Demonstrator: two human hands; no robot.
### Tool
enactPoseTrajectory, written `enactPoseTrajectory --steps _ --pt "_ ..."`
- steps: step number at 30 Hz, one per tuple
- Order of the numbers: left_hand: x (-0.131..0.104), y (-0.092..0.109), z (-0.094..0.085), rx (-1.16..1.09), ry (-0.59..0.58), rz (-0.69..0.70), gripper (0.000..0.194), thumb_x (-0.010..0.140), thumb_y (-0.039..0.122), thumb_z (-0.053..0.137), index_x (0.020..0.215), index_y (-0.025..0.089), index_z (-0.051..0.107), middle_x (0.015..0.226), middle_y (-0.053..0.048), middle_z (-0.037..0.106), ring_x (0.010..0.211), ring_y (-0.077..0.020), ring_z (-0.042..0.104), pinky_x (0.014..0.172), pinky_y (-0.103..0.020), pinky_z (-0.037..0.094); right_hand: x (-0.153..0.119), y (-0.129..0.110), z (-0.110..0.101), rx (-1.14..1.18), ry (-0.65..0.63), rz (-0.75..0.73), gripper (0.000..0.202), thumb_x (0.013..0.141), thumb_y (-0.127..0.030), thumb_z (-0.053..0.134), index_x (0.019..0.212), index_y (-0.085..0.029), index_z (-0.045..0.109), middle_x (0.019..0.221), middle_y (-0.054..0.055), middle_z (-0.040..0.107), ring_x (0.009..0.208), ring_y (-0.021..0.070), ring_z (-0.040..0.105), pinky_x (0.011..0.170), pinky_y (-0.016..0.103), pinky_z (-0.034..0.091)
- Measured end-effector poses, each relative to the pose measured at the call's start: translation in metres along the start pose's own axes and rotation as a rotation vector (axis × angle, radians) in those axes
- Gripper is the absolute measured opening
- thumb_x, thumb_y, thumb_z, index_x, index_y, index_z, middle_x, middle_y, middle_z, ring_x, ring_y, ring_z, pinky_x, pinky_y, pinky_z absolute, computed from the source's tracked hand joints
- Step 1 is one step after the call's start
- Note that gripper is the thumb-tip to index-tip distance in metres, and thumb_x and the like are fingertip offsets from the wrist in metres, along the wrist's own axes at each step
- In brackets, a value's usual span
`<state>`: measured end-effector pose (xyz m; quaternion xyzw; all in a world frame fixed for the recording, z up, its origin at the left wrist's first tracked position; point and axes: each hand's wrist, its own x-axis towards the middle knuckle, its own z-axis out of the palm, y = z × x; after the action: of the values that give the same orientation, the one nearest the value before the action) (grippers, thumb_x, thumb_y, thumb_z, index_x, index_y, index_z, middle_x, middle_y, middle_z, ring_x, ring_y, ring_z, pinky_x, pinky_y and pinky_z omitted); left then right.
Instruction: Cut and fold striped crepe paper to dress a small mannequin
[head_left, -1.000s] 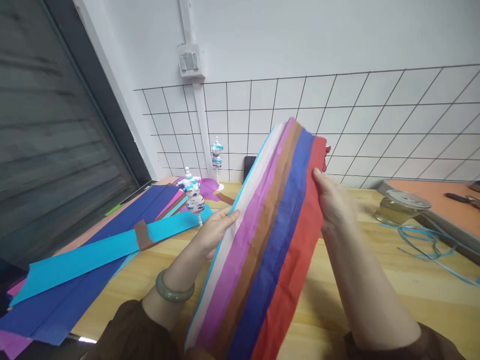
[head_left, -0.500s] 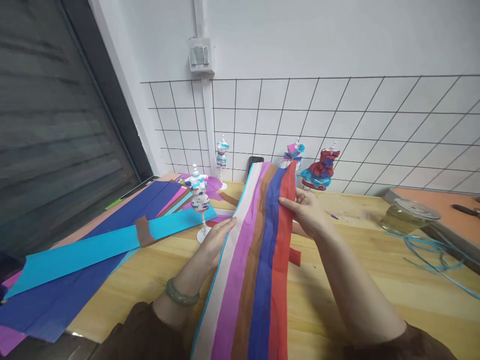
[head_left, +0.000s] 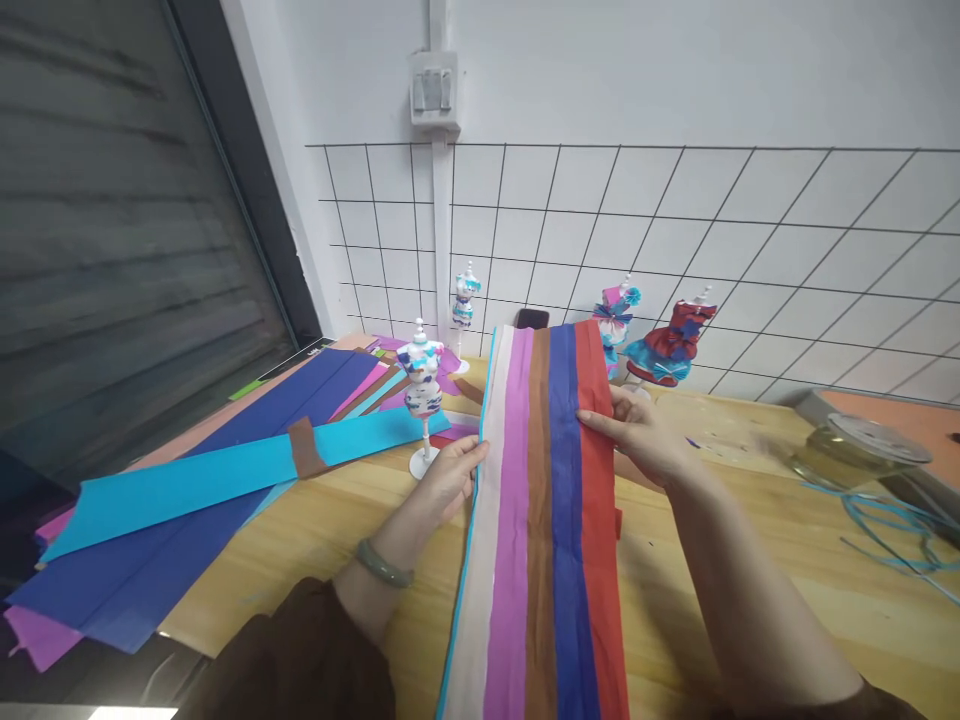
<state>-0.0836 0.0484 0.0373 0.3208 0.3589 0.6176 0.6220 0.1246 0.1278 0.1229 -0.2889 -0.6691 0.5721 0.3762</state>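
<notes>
A long stack of crepe paper strips (head_left: 538, 500) hangs between my hands, fanned into bands of light blue, pale pink, purple, brown, dark blue and red. My left hand (head_left: 450, 475) pinches its left edge, thumb on the pale band. On the right side, my right hand (head_left: 637, 430) grips the red edge with the thumb on top and the other fingers behind, partly hidden. Just beyond my left hand stands a small white mannequin (head_left: 422, 385) with coloured smears. A dark red scrap (head_left: 618, 524) peeks out behind the strips.
Folded blue and navy paper (head_left: 187, 480) covers the left of the wooden table (head_left: 697, 600). At the back are another small mannequin (head_left: 464, 300), a phone (head_left: 532, 318) and two dressed mannequins (head_left: 670, 345). A tape roll (head_left: 862, 450) and blue cord (head_left: 892, 530) lie right.
The strips now hang straighter and face me more flatly, with the bands spread wider. Both hands keep their hold. The whole view has shifted, so surroundings appear further right.
</notes>
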Motion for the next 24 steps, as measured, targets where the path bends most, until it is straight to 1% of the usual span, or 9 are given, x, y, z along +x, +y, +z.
enactPoseTrajectory --steps 5,9,12,15,19,22,24 --pt "-0.003 0.001 -0.002 0.024 0.013 -0.035 0.025 0.065 0.031 0.069 0.081 0.014 0.064 0.072 -0.003 0.065 0.061 -0.0105 0.059 0.060 -0.023 0.046 -0.001 -0.002 -0.004 -0.046 0.008 0.049 0.025 0.068 -0.034 0.068 0.088 -0.022 0.062 0.094 0.002 0.068 0.084 0.0225 0.063 0.075 0.036 0.051" --pt "-0.009 0.007 0.002 0.036 0.008 -0.034 0.029 0.059 0.029 0.074 0.083 0.014 0.065 0.077 -0.005 0.067 0.068 -0.0124 0.061 0.065 -0.024 0.046 -0.003 -0.005 -0.004 -0.036 -0.004 0.063 0.024 0.064 -0.033 0.071 0.084 -0.023 0.064 0.094 0.002 0.068 0.085 0.0236 0.063 0.076 0.037 0.051" --pt "-0.013 0.014 0.008 0.003 -0.055 -0.030 0.032 0.062 0.029 0.072 0.089 0.014 0.064 0.084 -0.006 0.068 0.076 -0.0153 0.062 0.070 -0.025 0.045 -0.007 -0.007 -0.002 -0.020 -0.057 0.105 0.026 0.063 -0.033 0.072 0.086 -0.023 0.064 0.097 0.002 0.067 0.091 0.0253 0.061 0.079 0.038 0.050" --pt "-0.018 0.019 0.013 -0.070 -0.116 -0.024 0.032 0.067 0.033 0.068 0.094 0.015 0.063 0.089 -0.007 0.068 0.079 -0.0165 0.062 0.073 -0.026 0.045 -0.013 -0.009 -0.002 -0.004 -0.131 0.174 0.031 0.064 -0.032 0.071 0.093 -0.025 0.065 0.099 0.003 0.067 0.094 0.0268 0.060 0.081 0.041 0.049" --pt "-0.020 0.020 0.015 -0.093 -0.091 0.022 0.031 0.070 0.031 0.065 0.097 0.016 0.063 0.093 -0.007 0.067 0.079 -0.0155 0.062 0.071 -0.025 0.045 -0.021 -0.011 -0.003 -0.010 -0.220 0.197 0.035 0.063 -0.030 0.072 0.097 -0.024 0.065 0.100 0.004 0.067 0.094 0.0276 0.059 0.084 0.043 0.047" --pt "-0.020 0.021 0.015 -0.021 -0.087 0.072 0.033 0.068 0.027 0.068 0.099 0.016 0.063 0.087 -0.006 0.068 0.075 -0.0141 0.061 0.069 -0.024 0.044 -0.027 -0.012 -0.005 -0.029 -0.244 0.240 0.035 0.060 -0.029 0.074 0.094 -0.024 0.067 0.098 0.004 0.067 0.093 0.0275 0.060 0.085 0.043 0.047" --pt "-0.020 0.021 0.015 0.039 -0.070 0.110 0.040 0.065 0.028 0.070 0.102 0.016 0.062 0.083 -0.005 0.067 0.071 -0.0136 0.060 0.067 -0.023 0.043 -0.032 -0.011 -0.007 -0.043 -0.251 0.254 0.034 0.062 -0.030 0.073 0.094 -0.024 0.067 0.099 0.004 0.067 0.092 0.0264 0.060 0.084 0.042 0.047"
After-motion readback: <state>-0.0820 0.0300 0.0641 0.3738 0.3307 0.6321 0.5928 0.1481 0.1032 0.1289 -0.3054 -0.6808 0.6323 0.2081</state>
